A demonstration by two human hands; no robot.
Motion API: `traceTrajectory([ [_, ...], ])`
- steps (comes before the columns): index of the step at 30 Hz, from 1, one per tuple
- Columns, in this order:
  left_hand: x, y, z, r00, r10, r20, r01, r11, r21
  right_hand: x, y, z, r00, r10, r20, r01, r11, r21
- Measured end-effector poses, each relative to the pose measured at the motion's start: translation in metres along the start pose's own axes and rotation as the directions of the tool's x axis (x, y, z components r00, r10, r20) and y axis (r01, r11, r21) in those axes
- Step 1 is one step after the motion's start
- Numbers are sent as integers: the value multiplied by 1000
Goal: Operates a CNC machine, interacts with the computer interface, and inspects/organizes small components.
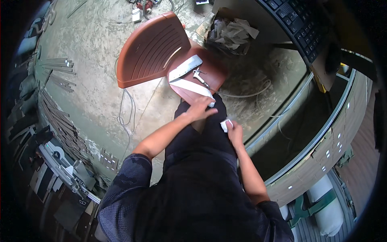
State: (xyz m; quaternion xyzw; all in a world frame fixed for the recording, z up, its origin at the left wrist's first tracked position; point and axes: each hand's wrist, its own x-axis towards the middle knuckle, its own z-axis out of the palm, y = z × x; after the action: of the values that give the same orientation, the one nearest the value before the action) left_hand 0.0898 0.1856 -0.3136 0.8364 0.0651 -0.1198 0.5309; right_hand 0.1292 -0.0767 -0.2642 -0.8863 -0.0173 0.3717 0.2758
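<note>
We note a long white strip (pixel 191 86) on the brown chair seat (pixel 217 68), its near end by the fingers of the left hand (pixel 200 109); whether they grip it, we cannot tell. The right hand (pixel 236 133) pinches a small white piece (pixel 225 126), apart from the strip

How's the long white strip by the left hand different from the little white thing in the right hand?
The white strip is long; the white piece is short. The strip lies mostly on the brown seat, reaching the left hand; the piece is off it, in the right hand. Both are white.
</note>
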Motion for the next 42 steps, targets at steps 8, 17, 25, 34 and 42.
traceTrajectory([
  [8,3,87,-17,860,-198,470,443,-170,-881,40,-111,-18,949,-153,-274,232,930,286],
  [17,18,58,-26,909,-409,83,217,292,-932,31,-131,-38,970,-206,125,123,869,479],
  [25,40,22,-71,757,-510,-409,75,689,-720,15,-147,-60,861,-133,491,-172,833,526],
  [34,4,106,-75,978,-147,148,208,737,-643,65,-180,-89,867,-422,-266,456,887,79],
  [42,31,60,-41,668,-468,-578,297,880,-369,14,-186,-32,964,-254,82,243,962,125],
])
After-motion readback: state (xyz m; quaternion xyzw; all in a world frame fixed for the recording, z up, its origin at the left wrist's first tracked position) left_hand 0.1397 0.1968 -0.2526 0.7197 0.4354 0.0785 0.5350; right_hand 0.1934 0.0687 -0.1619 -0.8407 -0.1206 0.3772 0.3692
